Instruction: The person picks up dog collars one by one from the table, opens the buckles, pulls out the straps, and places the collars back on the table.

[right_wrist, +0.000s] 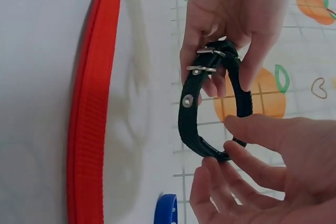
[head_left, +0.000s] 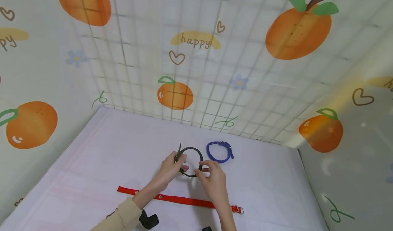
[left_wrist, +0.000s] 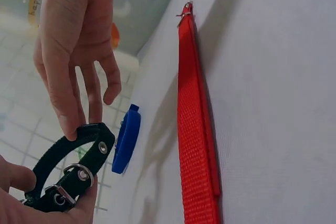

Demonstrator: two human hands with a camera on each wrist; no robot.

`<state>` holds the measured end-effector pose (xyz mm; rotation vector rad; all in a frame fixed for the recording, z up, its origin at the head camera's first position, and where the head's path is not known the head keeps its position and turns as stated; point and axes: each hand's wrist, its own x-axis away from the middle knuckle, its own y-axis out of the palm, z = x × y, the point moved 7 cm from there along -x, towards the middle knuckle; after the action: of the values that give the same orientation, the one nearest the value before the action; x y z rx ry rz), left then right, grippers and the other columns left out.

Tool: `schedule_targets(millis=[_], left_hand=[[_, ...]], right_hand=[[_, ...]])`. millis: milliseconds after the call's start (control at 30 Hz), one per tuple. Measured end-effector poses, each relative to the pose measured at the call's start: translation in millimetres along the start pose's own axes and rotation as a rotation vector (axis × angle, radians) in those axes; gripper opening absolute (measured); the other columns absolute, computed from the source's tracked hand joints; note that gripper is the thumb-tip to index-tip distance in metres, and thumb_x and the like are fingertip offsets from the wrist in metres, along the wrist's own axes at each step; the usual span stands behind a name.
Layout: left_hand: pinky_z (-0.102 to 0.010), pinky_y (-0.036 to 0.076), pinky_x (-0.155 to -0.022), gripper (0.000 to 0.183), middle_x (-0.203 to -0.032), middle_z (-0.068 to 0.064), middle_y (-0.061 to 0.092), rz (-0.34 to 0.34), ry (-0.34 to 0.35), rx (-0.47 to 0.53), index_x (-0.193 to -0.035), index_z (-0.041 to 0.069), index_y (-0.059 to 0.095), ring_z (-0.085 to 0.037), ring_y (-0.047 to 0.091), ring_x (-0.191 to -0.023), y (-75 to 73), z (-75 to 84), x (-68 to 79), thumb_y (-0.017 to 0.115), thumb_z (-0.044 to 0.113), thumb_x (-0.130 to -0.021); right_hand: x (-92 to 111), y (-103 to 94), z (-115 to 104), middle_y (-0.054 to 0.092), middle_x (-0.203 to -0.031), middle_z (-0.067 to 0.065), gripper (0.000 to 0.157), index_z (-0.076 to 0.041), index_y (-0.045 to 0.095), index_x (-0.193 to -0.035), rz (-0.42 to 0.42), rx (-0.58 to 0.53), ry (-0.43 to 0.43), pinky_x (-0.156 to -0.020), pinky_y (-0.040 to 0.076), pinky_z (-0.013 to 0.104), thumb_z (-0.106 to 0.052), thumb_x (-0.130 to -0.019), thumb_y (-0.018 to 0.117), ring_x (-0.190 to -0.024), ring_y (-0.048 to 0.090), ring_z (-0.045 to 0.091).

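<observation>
A dark green buckled collar (head_left: 201,156) forms a closed loop, raised above the white table between both hands. My left hand (head_left: 170,168) grips its buckle side, with the thumb on the strap; the metal buckle and D-ring (left_wrist: 79,174) show in the left wrist view. On the opposite side, my right hand (head_left: 214,179) pinches the band between thumb and fingers, seen close in the right wrist view, where the green strap (right_wrist: 189,114) has a metal rivet. A red collar (head_left: 184,200) lies stretched out flat below the hands. Behind them rests a blue collar (head_left: 219,161), buckled into a ring.
Black objects (head_left: 148,220) lie at the table's near edge, beside the left sleeve (head_left: 122,215). A white wire grid behind a printed curtain (head_left: 196,63) with oranges stands along the back. Similar printed sheets flank the white tabletop (head_left: 270,183) on both sides.
</observation>
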<state>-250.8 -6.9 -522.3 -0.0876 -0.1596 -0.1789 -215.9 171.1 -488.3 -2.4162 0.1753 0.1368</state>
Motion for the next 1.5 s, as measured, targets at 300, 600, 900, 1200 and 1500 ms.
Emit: schedule_targets(millis=[300,600,900,1200,1500], left_hand=[[-0.057,0.051,-0.114,0.053,-0.137,-0.022,0.072,-0.033,0.046,0.058,-0.149,-0.001,0.046,-0.029,0.079,-0.115,3.4,8.6,12.0,0.056,0.037,-0.113],[-0.05,0.049,-0.122,0.046,-0.154,-0.023,0.062,-0.048,0.047,0.268,-0.146,0.001,0.037,-0.038,0.069,-0.134,7.9,9.7,23.1,0.054,0.029,-0.114],[-0.043,0.058,-0.109,0.036,-0.136,-0.022,0.074,-0.017,0.099,0.195,-0.139,0.002,0.054,-0.033,0.079,-0.114,-3.5,22.2,31.7,0.062,0.024,-0.111],[-0.033,0.055,-0.094,0.032,-0.126,-0.01,0.08,-0.023,0.14,0.099,-0.134,0.01,0.062,-0.024,0.076,-0.1,-14.8,26.8,42.6,0.067,0.028,-0.108],[-0.034,0.058,-0.089,0.03,-0.119,-0.012,0.081,-0.071,0.12,0.049,-0.131,0.012,0.068,-0.025,0.076,-0.096,-12.2,25.5,51.7,0.069,0.029,-0.107]], right_hand=[[12.0,-8.5,-4.8,0.072,-0.128,0.017,0.029,-0.005,0.078,-0.125,0.046,-0.024,0.037,-0.08,0.067,0.037,-0.015,-0.097,0.08,-0.104,0.08,0.032],[27.2,-16.6,-9.2,0.071,-0.13,0.016,0.028,-0.004,0.078,-0.126,0.095,-0.131,0.108,-0.071,0.06,0.016,-0.012,-0.099,0.077,-0.106,0.08,0.03],[37.3,-13.9,-12.4,0.069,-0.133,0.018,0.033,-0.008,0.075,-0.128,0.023,-0.063,0.07,-0.079,0.067,0.035,-0.018,-0.097,0.081,-0.106,0.08,0.028],[39.5,-20.6,-22.1,0.074,-0.131,0.011,0.035,-0.014,0.071,-0.13,0.05,-0.064,0.052,-0.083,0.068,0.039,-0.018,-0.097,0.081,-0.111,0.079,0.029],[40.6,-20.1,-33.5,0.074,-0.134,0.003,0.044,-0.016,0.068,-0.135,0.085,-0.072,-0.009,-0.087,0.066,0.037,-0.024,-0.095,0.085,-0.116,0.076,0.024]])
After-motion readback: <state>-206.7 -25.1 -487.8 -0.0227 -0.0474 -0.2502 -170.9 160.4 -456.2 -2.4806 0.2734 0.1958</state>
